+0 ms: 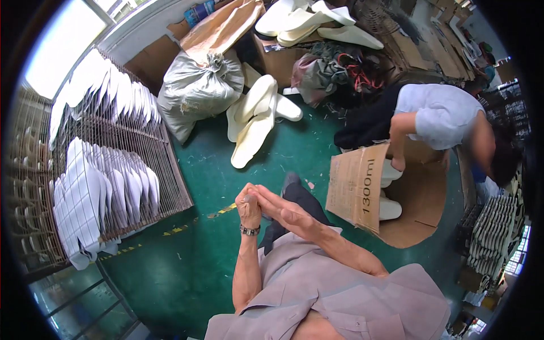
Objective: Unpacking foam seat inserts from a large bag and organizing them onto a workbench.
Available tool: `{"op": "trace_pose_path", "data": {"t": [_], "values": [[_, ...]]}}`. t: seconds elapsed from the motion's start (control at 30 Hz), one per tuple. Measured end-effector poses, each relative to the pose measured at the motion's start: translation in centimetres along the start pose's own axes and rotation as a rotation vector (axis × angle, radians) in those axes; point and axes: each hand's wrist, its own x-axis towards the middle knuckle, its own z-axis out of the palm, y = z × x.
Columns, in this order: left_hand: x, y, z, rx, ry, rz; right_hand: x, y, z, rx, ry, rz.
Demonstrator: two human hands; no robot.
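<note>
In front of my body, both hands meet above the green floor point(192, 238). My left hand point(247, 208), with a dark banded bracelet point(249, 230) at its wrist, is closed, thumb uppermost, against the fingertips of the other hand. Anything inside it is hidden. My right hand point(286, 211) stretches its fingers straight and close together toward the left, showing nothing held. Beyond the hands, cream sole-shaped pieces point(253, 141) lie piled on the floor. To the right, an open cardboard box point(351, 184) rests tipped, with white shaped pieces point(390, 208) inside.
Another person point(442, 116) bends over the box, one hand at its opening. At left, a wire rack point(175, 164) carries rows of white sole-shaped sheets point(85, 181). A tied sack point(201, 88) and a heap of dark cloth point(326, 71) stand at the back. Stacked pieces point(493, 238) fill the far right.
</note>
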Motion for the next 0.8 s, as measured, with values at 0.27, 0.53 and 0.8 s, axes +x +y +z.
{"op": "trace_pose_path", "data": {"t": [0.27,0.53,0.8], "values": [[15.0,-4.5,-8.2,-0.056,0.073,-0.239,15.7,-3.3,-8.6,-0.113,0.125,0.279],[32.0,-10.0,-15.8,0.477,0.078,-0.54,27.0,-6.1,-19.6,-0.484,0.451,0.367],[54.7,-23.4,-21.6,1.182,-0.179,-0.186,25.5,0.3,-28.7,-0.723,0.972,0.563]]}}
